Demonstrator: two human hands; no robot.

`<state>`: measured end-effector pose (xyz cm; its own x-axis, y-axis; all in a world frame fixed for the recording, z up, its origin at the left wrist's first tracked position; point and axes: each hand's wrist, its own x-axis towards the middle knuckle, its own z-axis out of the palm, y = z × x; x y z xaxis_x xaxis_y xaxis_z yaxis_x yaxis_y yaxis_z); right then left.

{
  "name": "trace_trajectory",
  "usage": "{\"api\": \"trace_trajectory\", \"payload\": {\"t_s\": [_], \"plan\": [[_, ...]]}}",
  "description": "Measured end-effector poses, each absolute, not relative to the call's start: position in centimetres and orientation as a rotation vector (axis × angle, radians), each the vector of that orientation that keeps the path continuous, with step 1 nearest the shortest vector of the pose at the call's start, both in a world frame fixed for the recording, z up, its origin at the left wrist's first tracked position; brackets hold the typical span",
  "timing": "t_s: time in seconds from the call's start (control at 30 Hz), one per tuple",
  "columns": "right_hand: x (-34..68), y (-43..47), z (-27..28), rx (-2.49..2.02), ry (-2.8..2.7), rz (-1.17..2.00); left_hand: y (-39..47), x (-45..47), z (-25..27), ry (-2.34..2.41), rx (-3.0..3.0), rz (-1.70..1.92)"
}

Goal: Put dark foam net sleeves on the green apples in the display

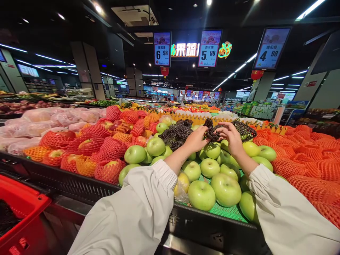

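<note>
Clearly both hands worked one dark foam net sleeve (212, 134) over the green apples (209, 167). Left hand (196, 139) was curled, fingertips pinching the net's near edge; right hand (231, 136) was half closed, thumb and fingers gripping the same net from the other side. The net hung between the two hands, just above the apple pile, with more dark nets (177, 133) lying just beyond the left hand. Red-netted apples (111, 148) sat well off to the left hand's side, orange nets (313, 166) past the right hand. Judged: to do this well, both hands should stretch the mouth evenly, thumbs inside, and keep it low over one apple so neighbours didn't roll. A red basket (18, 212) sat near the left sleeve.
</note>
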<state>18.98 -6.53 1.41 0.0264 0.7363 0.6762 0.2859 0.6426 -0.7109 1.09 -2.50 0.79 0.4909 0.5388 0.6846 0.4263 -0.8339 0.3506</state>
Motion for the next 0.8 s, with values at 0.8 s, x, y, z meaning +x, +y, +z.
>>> {"api": "trace_trajectory", "payload": {"t_s": [0.8], "plan": [[19.5, -4.5, 0.5, -0.97, -1.567, 0.328, -2.7, 1.0, 1.3, 0.857, 2.366, 1.262]]}}
